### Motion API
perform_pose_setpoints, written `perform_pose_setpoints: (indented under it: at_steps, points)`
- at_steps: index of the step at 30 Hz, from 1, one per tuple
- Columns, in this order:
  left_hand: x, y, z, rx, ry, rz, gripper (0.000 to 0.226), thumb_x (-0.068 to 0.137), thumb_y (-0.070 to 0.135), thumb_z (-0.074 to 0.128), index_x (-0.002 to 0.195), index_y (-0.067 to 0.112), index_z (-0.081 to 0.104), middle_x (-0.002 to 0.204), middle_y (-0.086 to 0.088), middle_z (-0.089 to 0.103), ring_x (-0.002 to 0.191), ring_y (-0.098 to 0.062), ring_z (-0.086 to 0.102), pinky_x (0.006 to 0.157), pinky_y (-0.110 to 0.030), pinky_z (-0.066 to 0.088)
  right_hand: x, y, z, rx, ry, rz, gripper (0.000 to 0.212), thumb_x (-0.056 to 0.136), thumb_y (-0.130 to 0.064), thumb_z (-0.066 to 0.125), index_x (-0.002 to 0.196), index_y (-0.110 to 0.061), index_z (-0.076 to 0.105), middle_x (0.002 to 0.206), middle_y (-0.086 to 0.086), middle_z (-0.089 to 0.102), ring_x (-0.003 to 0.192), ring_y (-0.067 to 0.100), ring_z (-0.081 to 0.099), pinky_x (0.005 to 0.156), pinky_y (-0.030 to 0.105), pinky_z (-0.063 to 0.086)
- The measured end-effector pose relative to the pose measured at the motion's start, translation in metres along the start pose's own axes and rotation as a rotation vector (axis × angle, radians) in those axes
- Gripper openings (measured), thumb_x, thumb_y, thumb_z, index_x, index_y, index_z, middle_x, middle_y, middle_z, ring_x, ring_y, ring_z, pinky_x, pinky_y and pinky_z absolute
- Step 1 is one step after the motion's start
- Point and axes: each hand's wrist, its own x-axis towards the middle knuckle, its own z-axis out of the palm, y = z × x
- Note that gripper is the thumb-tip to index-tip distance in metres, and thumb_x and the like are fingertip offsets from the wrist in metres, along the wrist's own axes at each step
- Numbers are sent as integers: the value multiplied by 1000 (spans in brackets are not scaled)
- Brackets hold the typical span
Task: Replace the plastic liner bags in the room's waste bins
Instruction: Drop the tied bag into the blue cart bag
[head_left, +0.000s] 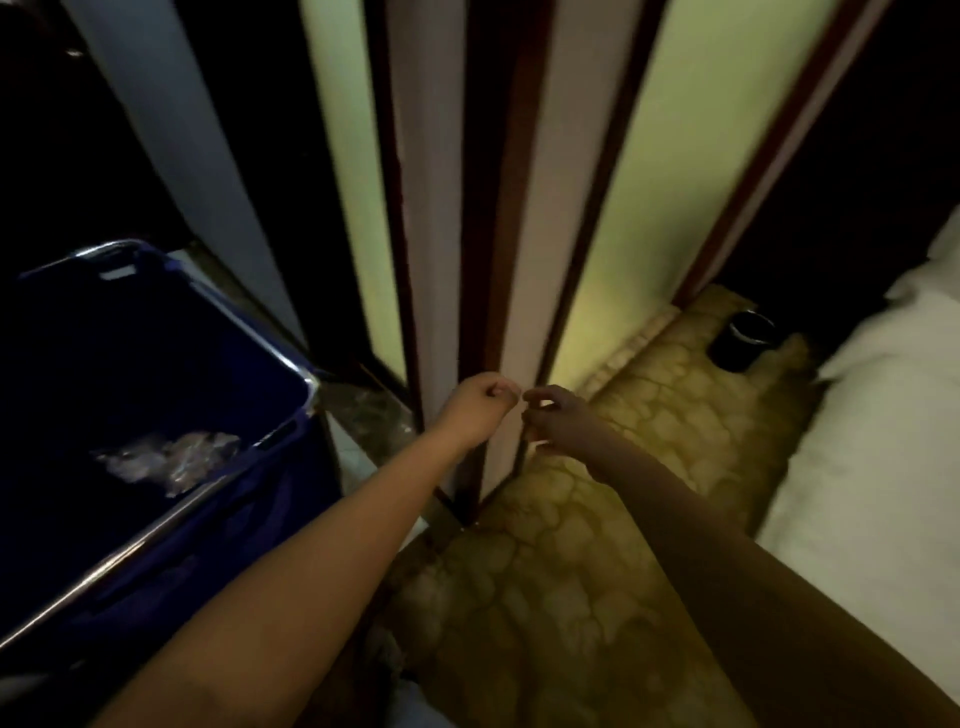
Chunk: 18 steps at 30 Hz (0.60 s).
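Flanking carpet (597, 571): cart (156, 364), bed (857, 441).

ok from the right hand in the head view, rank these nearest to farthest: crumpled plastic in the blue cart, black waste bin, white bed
1. White bed, off to the right of the right hand.
2. Black waste bin, ahead and right on the carpet.
3. Crumpled plastic, far left inside the blue cart.

Bed and bin are nearly too close to call.

Patterned yellow carpet (597, 561) under me, small black waste bin (743, 340) standing on it at two o'clock, white bed (872, 447) at three, my blue cart (171, 415) at nine.
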Motion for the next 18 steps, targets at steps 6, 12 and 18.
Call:
perform_pose_setpoints:
  at_steps: [6,12,18]
  points:
    - [-66,49,148,32,-205,96,25,98,30,58,106,10,70,103,-8,70,99,-23,66,85,-39,51,-114,108,-101,121,193,72,25,95,-23,61,120,-25,61,106,4,70,88,19,71,73,34,58]
    - [-135,98,287,187,-464,219,28,98,32,59,118,15,70,108,3,69,101,-14,63,75,-23,45,-233,207,-179,281,450,172,27,96,-20,62,122,-20,60,107,7,69,89,22,69,77,38,58]
    - [-215,128,413,303,-740,381,20,97,27,58,107,15,71,100,1,70,96,-17,64,77,-28,47,-361,291,-221,446,707,263,26,99,-18,58,125,-18,60,114,10,64,93,21,68,78,37,59]
